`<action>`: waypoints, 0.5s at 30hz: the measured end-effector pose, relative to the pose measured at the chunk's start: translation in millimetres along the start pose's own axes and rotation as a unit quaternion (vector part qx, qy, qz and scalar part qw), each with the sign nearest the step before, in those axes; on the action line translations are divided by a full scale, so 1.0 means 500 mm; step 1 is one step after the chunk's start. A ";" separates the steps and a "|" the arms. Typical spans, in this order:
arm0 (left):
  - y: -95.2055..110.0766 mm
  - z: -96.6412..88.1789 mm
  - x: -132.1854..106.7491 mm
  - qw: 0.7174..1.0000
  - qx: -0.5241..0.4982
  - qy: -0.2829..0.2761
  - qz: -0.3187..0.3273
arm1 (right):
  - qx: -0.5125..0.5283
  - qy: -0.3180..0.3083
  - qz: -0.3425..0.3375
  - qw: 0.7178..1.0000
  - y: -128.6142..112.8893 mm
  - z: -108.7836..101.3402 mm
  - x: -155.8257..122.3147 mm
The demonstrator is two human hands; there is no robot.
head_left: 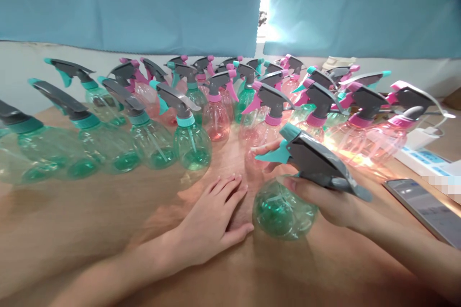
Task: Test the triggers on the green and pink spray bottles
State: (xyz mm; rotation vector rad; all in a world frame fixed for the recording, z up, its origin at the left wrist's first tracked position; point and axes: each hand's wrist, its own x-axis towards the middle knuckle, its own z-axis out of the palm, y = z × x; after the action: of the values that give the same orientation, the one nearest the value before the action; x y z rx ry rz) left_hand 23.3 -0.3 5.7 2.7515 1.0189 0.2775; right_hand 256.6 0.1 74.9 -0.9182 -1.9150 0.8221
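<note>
Directly before us, our two hands are apart over a wooden table. Our left hand lies palm down on the tabletop, relaxed, fingers pointing away from us and holding nothing. Just right of it, our right hand is clamped around the neck of a clear green spray bottle with a gray head and a turquoise nozzle and trigger. We see this bottle tilted, its nozzle up and to the left; whether its base touches the table, we cannot tell.

Beyond our hands, many similar bottles stand in a crowd across the table. On the left, we find mostly green bottles with turquoise collars; from the middle to the right, mostly pink bottles with pink collars. To the right of our right arm lies a phone, near a white power strip. At the back, blue curtains hang above a pale wall, bright light showing through the gap between them.
</note>
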 end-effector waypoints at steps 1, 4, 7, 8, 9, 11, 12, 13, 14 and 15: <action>0.000 0.000 0.001 1.000 0.000 0.002 0.000 | 0.013 0.004 0.004 1.000 -0.003 0.002 0.001; -0.002 0.000 0.003 1.000 -0.002 0.003 0.001 | 0.021 0.014 0.022 0.999 -0.007 0.007 0.003; -0.002 0.000 0.002 1.000 -0.006 0.004 0.001 | 0.010 0.013 0.028 0.999 -0.006 0.005 0.001; -0.002 0.000 0.002 1.000 -0.007 0.004 0.000 | 0.006 0.013 0.030 0.999 -0.004 0.004 0.000; -0.002 0.000 0.002 1.000 -0.007 0.004 -0.001 | 0.000 0.013 0.033 0.999 -0.002 0.002 -0.001; -0.002 0.000 0.001 1.000 -0.008 0.003 -0.003 | -0.013 0.006 0.041 0.999 0.005 -0.002 -0.004; -0.001 0.000 0.002 1.000 -0.008 0.002 -0.003 | -0.019 0.001 0.047 0.999 0.010 -0.004 -0.006; -0.001 0.000 0.002 1.000 -0.007 0.001 -0.004 | -0.023 -0.003 0.053 0.998 0.014 -0.006 -0.008; -0.001 0.000 0.002 1.000 -0.006 0.000 -0.004 | -0.024 -0.004 0.057 0.998 0.019 -0.006 -0.010; -0.001 0.000 0.003 1.000 -0.004 -0.001 -0.004 | -0.023 -0.007 0.060 0.998 0.023 -0.007 -0.011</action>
State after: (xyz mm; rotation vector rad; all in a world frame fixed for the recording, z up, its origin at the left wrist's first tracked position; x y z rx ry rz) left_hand 24.0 1.1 5.7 2.7403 1.0255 0.2763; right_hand 265.0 1.9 64.9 -1.0660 -1.9122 0.8594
